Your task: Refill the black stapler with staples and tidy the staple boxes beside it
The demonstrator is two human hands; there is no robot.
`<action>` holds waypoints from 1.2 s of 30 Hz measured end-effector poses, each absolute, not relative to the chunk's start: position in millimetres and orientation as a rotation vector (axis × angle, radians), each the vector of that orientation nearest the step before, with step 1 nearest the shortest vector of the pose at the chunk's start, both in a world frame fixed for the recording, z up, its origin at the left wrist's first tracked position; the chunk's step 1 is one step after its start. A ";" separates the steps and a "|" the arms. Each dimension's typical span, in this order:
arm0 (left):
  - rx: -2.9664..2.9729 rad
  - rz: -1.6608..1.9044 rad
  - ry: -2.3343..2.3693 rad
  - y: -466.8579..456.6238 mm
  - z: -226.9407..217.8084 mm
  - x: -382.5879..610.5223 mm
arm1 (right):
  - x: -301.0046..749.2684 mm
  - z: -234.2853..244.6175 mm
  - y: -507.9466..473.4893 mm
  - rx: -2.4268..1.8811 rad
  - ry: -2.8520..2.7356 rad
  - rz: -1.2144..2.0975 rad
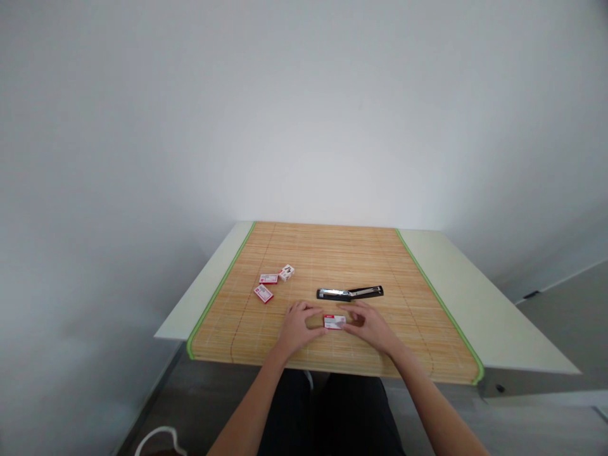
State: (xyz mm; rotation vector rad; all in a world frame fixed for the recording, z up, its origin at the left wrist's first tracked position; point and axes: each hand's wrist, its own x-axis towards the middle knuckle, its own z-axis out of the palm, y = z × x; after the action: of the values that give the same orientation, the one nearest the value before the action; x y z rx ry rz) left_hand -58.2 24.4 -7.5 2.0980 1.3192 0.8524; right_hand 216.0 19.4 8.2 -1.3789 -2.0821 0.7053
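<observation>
A small red-and-white box (pixel 334 322), like a box of staples, lies near the mat's front edge between my two hands. My left hand (pixel 299 327) is at its left end, thumb and forefinger apart, the thumb tip close to or touching the box. From the other side my right hand (pixel 373 327) reaches in with fingers curved and spread, its thumb at the right end of the box. Just behind the hands lies a black stapler (pixel 334 294), unfolded wide with its metal channel showing.
Three more small boxes sit toward the left: a white one with a dark picture (pixel 286 273), a red-and-white one (pixel 268 278) and another tilted one (pixel 263 293). A green-edged bamboo mat (pixel 327 247) covers the middle of the white table (pixel 456 272), which stands against a wall.
</observation>
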 end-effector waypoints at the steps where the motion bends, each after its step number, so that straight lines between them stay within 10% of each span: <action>1: 2.069 0.896 1.321 24.5 -8.6 -58.1 | 213.7 9.2 21.0 -1.380 -2.078 0.702; 36: 2.157 0.892 1.289 74.3 -22.5 -43.5 | 188.5 22.4 74.6 -1.146 -2.211 0.403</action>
State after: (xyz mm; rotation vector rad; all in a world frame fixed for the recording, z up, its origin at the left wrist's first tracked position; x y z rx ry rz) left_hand -43.5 74.3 -22.5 2.1575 1.2894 0.8921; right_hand 188.5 74.6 22.4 -1.1461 -2.2110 0.4035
